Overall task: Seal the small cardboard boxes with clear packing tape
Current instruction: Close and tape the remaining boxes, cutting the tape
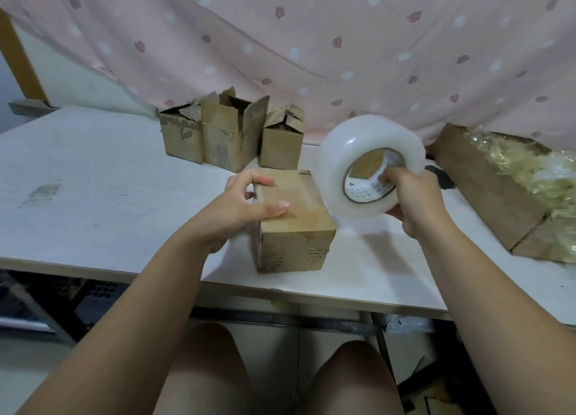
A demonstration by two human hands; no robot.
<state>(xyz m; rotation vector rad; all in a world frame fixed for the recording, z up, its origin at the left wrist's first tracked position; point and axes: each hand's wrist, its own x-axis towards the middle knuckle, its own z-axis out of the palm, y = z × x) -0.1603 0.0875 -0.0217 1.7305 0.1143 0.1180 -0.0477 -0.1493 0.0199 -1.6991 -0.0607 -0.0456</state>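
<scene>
Pink leaf-print curtain filled the upper frame above a white table. Three open small boxes stood at upper centre. At centre sat a closed cardboard box, its upper left edge gripped by the left hand. Just right, the right hand held a clear tape roll raised, fingers curled through its core.

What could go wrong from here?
1. The closed box sits near the table's front edge; pulling tape could drag it off.
2. The left hand's thumb lies across the box top, so tape may catch it.
3. The right hand holds the tape roll aloft; no free end shows.
</scene>
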